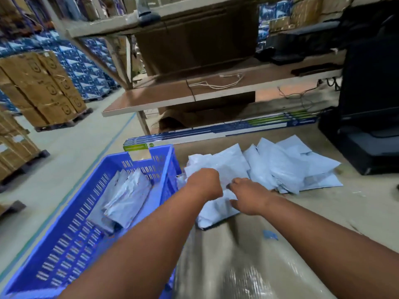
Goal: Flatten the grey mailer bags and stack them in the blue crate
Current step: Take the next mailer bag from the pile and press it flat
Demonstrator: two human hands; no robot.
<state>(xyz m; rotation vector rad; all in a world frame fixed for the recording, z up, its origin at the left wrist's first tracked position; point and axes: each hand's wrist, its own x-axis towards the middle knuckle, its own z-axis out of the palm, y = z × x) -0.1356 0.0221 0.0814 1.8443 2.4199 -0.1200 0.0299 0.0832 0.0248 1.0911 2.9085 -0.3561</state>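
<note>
Warehouse floor beside shelving. Loose bags (287,167) heaped right of crate (71,231), within reach. Few bags (127,195) lie in crate already. Left hand (205,182) curled, gripping top bag (224,169); right hand (246,197) spread flat on it, probably smoothing.

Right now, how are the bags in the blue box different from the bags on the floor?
The bags in the blue crate make a small, fairly neat stack; the pile of bags on the floor is bigger, spread out and jumbled. No hand touches the crate bags; the left hand and right hand are on the floor pile. Both are pale grey mailers.
</note>
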